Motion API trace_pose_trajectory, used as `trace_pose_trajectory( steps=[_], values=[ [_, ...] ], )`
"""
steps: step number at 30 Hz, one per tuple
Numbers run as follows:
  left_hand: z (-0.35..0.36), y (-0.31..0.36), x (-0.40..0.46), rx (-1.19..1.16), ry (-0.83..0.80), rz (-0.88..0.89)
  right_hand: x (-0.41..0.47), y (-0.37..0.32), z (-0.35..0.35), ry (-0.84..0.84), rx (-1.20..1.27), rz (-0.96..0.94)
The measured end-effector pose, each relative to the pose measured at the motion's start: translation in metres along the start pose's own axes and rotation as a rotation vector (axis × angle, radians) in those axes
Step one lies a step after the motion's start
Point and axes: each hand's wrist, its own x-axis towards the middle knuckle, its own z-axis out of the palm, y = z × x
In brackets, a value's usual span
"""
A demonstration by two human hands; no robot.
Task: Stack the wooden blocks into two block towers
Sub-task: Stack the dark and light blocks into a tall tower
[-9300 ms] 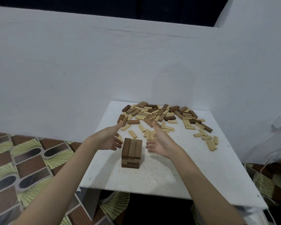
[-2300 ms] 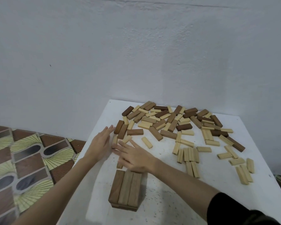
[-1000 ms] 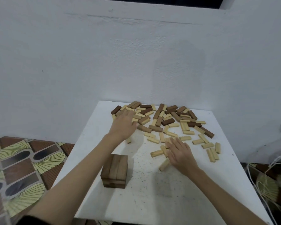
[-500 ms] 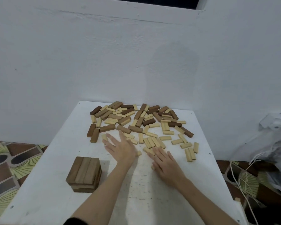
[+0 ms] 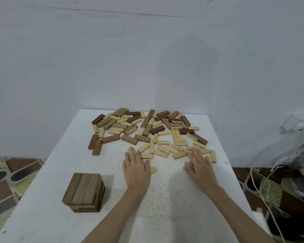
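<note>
At the far left, patterned floor tiles [image 5: 11, 179] show beside the white counter [image 5: 165, 207]. On the counter's near left stands a short tower [image 5: 84, 192] of dark blocks, its top layer three blocks laid side by side, the layer beneath crossing it. Further back, a loose pile [image 5: 147, 130] of dark and pale blocks spreads across the counter's far half, close to the white wall [image 5: 147, 58]. The left hand [image 5: 136, 170] lies flat, palm down, fingers straight and close together, at the pile's near edge; a pale block [image 5: 153, 170] pokes out just beside its thumb. The right hand [image 5: 199, 166] is also flat and palm down, fingers slightly spread, resting over pale blocks; neither hand pinches anything. At the far right, cords [image 5: 263, 190] trail over the floor.
</note>
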Motion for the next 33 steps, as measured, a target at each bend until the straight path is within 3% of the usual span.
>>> trace_pose_trajectory(
  steps=[3, 6, 9, 18, 24, 29, 33],
  values=[
    [0.004, 0.008, -0.003, -0.197, -0.013, 0.145, -0.004, 0.002, 0.000, 0.010, -0.023, 0.100],
    [0.007, 0.004, 0.010, -0.036, 0.016, 0.178, -0.007, 0.003, -0.002, 0.038, -0.041, 0.243],
    [0.009, 0.003, 0.017, 0.091, -0.093, 0.194, -0.007, 0.005, -0.001, 0.009, 0.033, 0.344],
    [0.032, 0.041, 0.024, 0.118, -0.196, 0.256, 0.014, -0.004, 0.005, 0.039, 0.047, 0.232],
    [0.015, 0.049, 0.032, 0.103, -0.269, 0.265, 0.022, -0.008, 0.003, 0.036, 0.016, 0.283],
    [-0.066, 0.030, 0.075, 0.214, -0.140, 0.279, 0.036, -0.046, 0.008, 0.137, 0.080, 0.044],
    [-0.127, -0.021, 0.109, 0.276, -0.203, 0.290, 0.052, -0.089, 0.017, -0.028, 0.075, -0.136]
  ],
)
